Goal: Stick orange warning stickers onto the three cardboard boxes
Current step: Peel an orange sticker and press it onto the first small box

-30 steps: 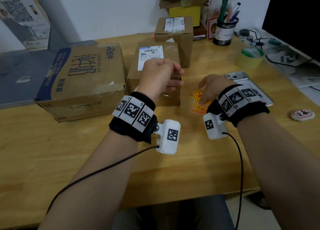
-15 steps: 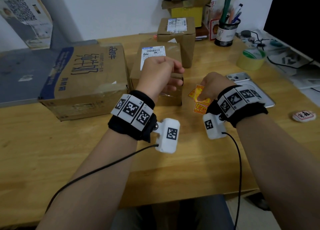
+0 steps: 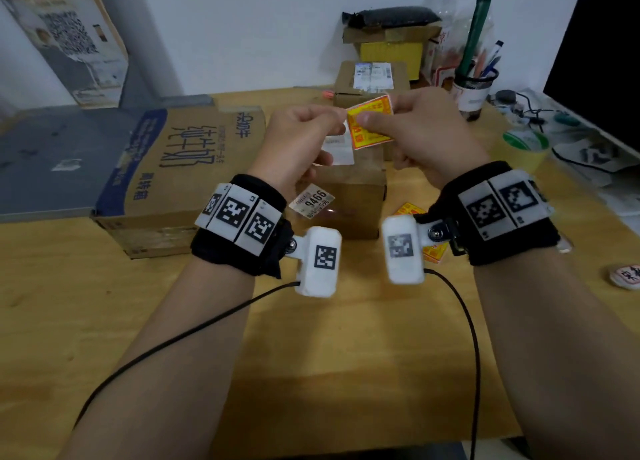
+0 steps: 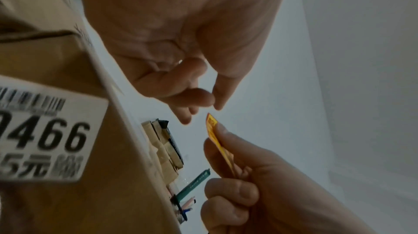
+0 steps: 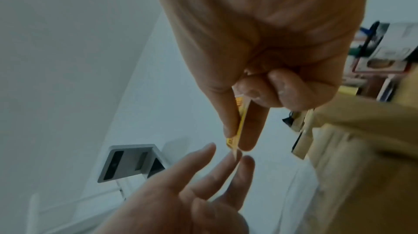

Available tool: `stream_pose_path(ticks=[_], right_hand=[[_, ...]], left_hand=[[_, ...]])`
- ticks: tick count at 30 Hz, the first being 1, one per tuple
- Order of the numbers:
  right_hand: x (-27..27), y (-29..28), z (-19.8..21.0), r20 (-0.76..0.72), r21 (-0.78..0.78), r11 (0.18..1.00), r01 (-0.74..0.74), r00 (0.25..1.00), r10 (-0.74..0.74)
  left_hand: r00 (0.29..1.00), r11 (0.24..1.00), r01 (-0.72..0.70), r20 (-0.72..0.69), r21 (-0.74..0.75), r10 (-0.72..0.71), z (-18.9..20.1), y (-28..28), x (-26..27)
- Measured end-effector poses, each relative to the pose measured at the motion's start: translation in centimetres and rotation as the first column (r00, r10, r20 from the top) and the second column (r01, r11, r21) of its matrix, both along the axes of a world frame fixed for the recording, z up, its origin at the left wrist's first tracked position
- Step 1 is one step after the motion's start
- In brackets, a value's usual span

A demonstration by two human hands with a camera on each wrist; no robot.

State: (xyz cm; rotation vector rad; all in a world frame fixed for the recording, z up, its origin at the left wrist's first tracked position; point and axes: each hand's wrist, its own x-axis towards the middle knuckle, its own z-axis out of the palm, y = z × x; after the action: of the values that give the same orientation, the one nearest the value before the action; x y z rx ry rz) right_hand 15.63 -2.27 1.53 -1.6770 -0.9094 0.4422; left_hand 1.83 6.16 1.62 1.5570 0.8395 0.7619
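The right hand [image 3: 426, 130] pinches one orange sticker [image 3: 370, 122] between its thumb and fingers [image 5: 247, 127] and holds it up in the air, flat face toward the person. The left hand [image 3: 301, 141] is right beside the sticker's left corner, its fingers [image 4: 192, 98] bent and nearly touching it but holding nothing, probably ready to peel the backing. The middle cardboard box [image 3: 346, 200] sits on the counter [image 3: 311, 373] just under both hands, with more stickers [image 3: 410, 210] lying beside it.
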Motion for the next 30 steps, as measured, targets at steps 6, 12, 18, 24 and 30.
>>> stream_pose_path(ticks=[6, 12, 18, 24, 30], right_hand=[[-1.5, 3.9, -0.4, -0.136, -0.053, 0.992, -0.113, 0.985, 0.105], [-1.7, 5.7, -1.1, -0.156, -0.019, 0.992, -0.125, 0.980, 0.121], [-1.9, 6.5, -1.6, -0.157, -0.030, 0.988, -0.149, 0.977, 0.142], [-2.5, 7.1, -1.6, -0.130, -0.054, 0.987, -0.154, 0.981, 0.145], [-2.7, 6.8, -1.3, -0.158, -0.036, 0.985, -0.167, 0.975, 0.159]], left_hand=[[0.997, 0.990, -0.040, -0.054, 0.132, 0.048, -0.4, 4.3, -1.2], [0.993, 0.981, -0.112, -0.024, 0.161, 0.117, -1.4, 7.4, -2.4], [0.982, 0.965, -0.186, 0.060, 0.184, 0.178, -2.6, 7.9, -2.1], [0.992, 0.973, -0.119, 0.050, 0.196, 0.112, -2.3, 7.3, -1.5], [0.993, 0.989, -0.108, 0.064, 0.104, 0.102, -2.1, 7.2, -1.2]])
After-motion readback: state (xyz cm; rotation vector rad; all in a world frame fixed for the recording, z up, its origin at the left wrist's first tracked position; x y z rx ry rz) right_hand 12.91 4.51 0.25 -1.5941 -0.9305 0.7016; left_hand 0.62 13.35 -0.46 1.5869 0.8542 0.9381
